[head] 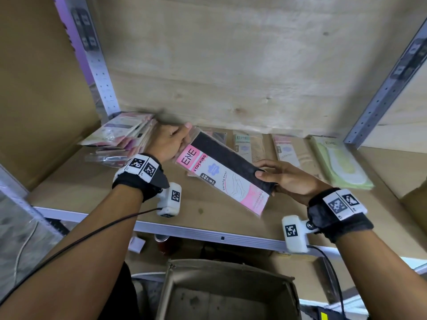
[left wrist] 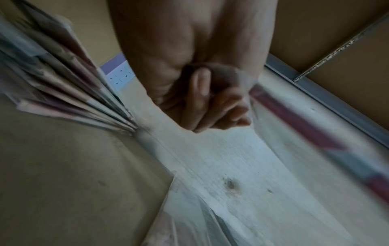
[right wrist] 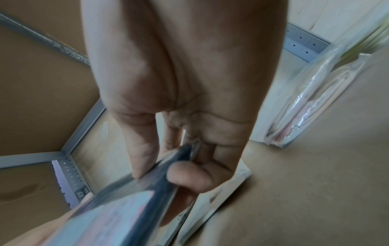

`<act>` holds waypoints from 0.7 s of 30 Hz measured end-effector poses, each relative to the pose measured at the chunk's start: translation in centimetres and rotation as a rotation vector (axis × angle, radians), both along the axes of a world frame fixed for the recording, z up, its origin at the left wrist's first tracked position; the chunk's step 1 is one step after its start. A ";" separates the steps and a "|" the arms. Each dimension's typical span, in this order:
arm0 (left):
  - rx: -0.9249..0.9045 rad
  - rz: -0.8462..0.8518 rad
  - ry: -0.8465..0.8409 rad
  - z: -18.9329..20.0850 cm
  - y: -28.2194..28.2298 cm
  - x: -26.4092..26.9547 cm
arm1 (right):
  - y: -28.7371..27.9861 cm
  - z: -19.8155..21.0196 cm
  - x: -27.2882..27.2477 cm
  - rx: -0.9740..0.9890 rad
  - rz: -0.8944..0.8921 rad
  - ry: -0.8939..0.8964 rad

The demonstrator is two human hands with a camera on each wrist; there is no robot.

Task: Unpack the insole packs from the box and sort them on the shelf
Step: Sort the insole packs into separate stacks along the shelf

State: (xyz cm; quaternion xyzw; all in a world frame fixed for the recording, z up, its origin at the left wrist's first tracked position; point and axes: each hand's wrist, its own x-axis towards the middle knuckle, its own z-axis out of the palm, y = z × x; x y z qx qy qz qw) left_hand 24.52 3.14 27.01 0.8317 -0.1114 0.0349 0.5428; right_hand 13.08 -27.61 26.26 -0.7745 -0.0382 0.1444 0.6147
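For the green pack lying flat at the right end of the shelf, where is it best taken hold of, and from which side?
Take the green pack by its near short edge, coming from the shelf front. It lies flat, lengthwise front to back, with another pack close on its left, so a thumb-over, fingers-under pinch there looks easiest.

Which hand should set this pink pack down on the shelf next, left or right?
Probably the right hand: it pinches the pink pack's near end, closest to the flat packs lying on the shelf. The left hand holds the far end by the leaning stack.
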 end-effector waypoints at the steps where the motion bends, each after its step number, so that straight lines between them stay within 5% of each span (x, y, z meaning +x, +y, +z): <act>1: 0.008 0.001 0.007 0.1 0.2 -0.1 | 0.0 0.0 -0.1 0.007 0.000 -0.005; 13: -0.261 -0.106 0.322 0.7 1.0 -1.7 | 1.1 -0.6 -0.5 0.060 0.035 -0.031; 17: -0.192 0.030 0.250 0.4 1.7 -1.3 | 1.3 -0.7 -0.3 0.085 0.036 -0.038; 21: -0.323 0.217 0.204 -0.2 2.7 -0.3 | 1.5 -0.5 0.1 0.219 -0.078 -0.013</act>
